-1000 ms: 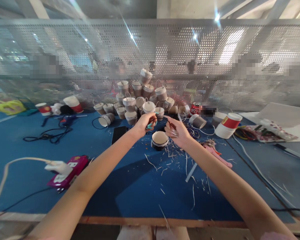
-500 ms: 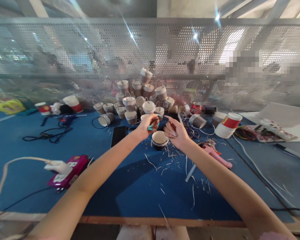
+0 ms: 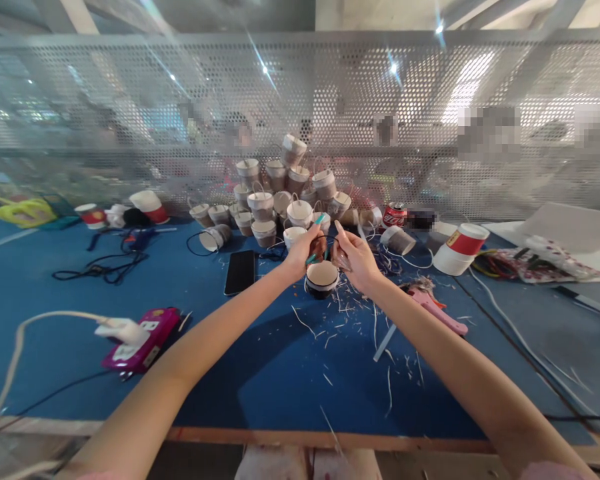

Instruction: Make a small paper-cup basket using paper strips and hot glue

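Note:
My left hand (image 3: pixel 304 250) and my right hand (image 3: pixel 356 257) are raised close together above a small dark cup with a pale inside (image 3: pixel 322 279) on the blue table (image 3: pixel 260 373). Both hands pinch a thin dark wire loop (image 3: pixel 324 240) between them, fingers closed. The cup stands just below and between the hands, among pale shavings (image 3: pixel 350 320). Behind the hands rises a pile of several small finished cups with wire handles (image 3: pixel 280 193).
A black phone (image 3: pixel 240 272) lies left of the cup. A pink glue gun (image 3: pixel 437 310) lies to the right, a magenta power strip with a white plug (image 3: pixel 137 331) to the left. Red-and-white paper cups (image 3: pixel 459 250), a can (image 3: pixel 394 215) and cables (image 3: pixel 105 267) line the perforated metal screen.
Both hands have moved closer together and slightly lower toward the cup, bending the wire loop tighter. The view shifted slightly down.

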{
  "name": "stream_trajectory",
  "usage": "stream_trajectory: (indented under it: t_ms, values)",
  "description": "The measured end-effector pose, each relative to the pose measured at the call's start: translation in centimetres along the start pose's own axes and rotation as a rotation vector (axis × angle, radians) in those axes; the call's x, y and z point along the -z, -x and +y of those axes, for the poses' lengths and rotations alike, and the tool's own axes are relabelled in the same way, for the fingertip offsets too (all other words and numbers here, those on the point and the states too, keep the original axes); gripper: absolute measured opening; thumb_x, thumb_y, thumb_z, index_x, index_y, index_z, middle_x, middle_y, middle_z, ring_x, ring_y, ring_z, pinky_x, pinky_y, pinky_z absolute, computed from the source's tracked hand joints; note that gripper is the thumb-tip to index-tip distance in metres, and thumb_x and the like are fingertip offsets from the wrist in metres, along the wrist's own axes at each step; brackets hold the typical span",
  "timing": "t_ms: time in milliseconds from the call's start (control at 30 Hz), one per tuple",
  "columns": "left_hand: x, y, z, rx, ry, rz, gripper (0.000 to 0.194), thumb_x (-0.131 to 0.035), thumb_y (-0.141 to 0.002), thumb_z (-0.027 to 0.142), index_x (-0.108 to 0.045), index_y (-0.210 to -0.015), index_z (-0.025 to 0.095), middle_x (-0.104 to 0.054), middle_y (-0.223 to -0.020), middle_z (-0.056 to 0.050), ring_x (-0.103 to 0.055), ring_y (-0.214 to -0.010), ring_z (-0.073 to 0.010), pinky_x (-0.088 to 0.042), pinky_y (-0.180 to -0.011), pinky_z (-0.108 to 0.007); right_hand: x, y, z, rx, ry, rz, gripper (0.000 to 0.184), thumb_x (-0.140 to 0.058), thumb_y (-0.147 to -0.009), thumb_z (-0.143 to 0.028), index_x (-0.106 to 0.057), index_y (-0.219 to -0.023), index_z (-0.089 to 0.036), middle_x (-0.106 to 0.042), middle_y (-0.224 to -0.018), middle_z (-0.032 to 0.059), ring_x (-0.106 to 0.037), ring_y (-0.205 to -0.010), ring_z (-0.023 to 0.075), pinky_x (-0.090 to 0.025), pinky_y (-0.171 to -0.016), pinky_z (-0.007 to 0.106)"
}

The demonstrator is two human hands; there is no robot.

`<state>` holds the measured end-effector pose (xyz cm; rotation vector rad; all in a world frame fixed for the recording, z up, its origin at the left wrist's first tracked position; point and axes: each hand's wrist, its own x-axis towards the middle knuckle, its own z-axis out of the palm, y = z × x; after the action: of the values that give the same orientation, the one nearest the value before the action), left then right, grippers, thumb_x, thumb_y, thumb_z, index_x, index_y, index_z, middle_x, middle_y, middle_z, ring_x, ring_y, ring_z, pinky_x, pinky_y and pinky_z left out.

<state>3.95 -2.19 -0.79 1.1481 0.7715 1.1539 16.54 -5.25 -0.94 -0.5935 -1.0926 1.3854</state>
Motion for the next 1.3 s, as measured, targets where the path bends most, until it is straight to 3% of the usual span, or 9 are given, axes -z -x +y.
stream_trajectory:
  t_ms: [133, 500, 767, 1067, 1300]
  values:
    - [0.1, -0.2, -0.7, -0.128, -0.053, 0.017, 0.053, -0.048, -0.085, 0.057, -0.049, -0.051, 0.016, -0.039, -0.038, 0.004, -0.034, -0.035, -0.0049, -0.027, -0.038, -0.02, 0.9, -0.6, -0.1, 0.017, 0.125, -0.019, 0.036, -0.068, -0.074, -0.048, -0.049, -0.063, -0.019, -0.039, -0.045, -0.008, -0.033, -0.04, 0.0051, -0.024, -0.041, 0.02]
    - [-0.8, 0.1, -1.1, -0.161, 0.046, 0.023, 0.055, -0.049, -0.083, 0.059, -0.037, -0.05, 0.017, -0.034, -0.039, 0.007, -0.031, -0.035, -0.0044, -0.026, -0.039, -0.02, 0.4, -0.3, 1.5, 0.05, 0.047, 0.003, 0.037, -0.065, -0.077, -0.048, -0.047, -0.062, -0.02, -0.039, -0.048, -0.0076, -0.033, -0.043, 0.0054, -0.029, -0.044, 0.019]
    - [0.2, 0.1, -1.4, -0.256, -0.203, -0.022, 0.058, -0.051, -0.074, 0.07, -0.037, -0.052, 0.018, -0.034, -0.044, 0.007, -0.034, -0.038, -0.0048, -0.03, -0.042, -0.02, 1.6, -0.5, 2.6, 0.029, 0.132, 0.032, 0.033, -0.063, -0.079, -0.047, -0.048, -0.065, -0.021, -0.042, -0.05, -0.0075, -0.034, -0.043, 0.0053, -0.028, -0.042, 0.019]
    - [2.1, -0.2, -1.4, -0.205, -0.38, -0.06, 0.057, -0.054, -0.074, 0.066, -0.042, -0.049, 0.016, -0.035, -0.041, 0.006, -0.034, -0.037, -0.0048, -0.025, -0.042, -0.021, 1.7, -0.1, 2.3, 0.037, 0.204, -0.02, 0.042, -0.067, -0.071, -0.055, -0.047, -0.06, -0.019, -0.041, -0.045, -0.0086, -0.031, -0.038, 0.0039, -0.027, -0.04, 0.019]
    - [2.2, 0.2, -1.7, -0.131, -0.21, -0.107, 0.049, -0.063, -0.074, 0.052, -0.042, -0.047, 0.016, -0.036, -0.042, 0.006, -0.034, -0.036, -0.0038, -0.026, -0.041, -0.021, 2.1, -0.1, 2.4, 0.029, 0.249, -0.022, 0.046, -0.064, -0.072, -0.057, -0.047, -0.055, -0.018, -0.043, -0.043, -0.0063, -0.036, -0.039, 0.0045, -0.026, -0.039, 0.019]
